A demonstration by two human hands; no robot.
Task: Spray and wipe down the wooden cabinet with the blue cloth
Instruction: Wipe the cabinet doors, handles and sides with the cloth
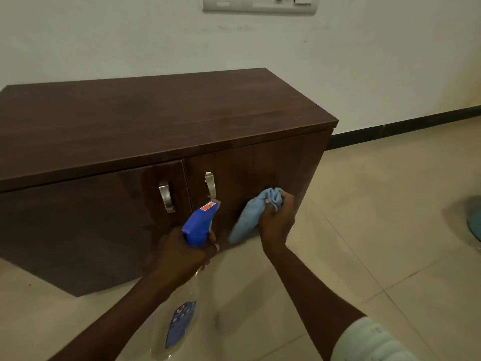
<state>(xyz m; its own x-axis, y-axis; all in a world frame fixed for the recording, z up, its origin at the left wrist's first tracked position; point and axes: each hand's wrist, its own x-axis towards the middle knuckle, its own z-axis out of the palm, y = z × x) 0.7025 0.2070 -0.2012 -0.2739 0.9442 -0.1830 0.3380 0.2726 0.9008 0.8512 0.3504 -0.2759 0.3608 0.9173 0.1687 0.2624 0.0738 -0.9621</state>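
against the right door of the wooden cabinet (260, 165), the right hand (277, 220) grips the bunched blue cloth (250, 214), fingers curled round it, wiping. the left hand (182, 254) holds a spray bottle (182, 295), fingers wrapped round its neck. next, probably wiping on across the door.

Home room: tiled floor (377, 217), wooden cabinet (156, 121).

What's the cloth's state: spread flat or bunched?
Bunched. The right hand grips the blue cloth in a wad against the cabinet's right door, a loose end trailing down.
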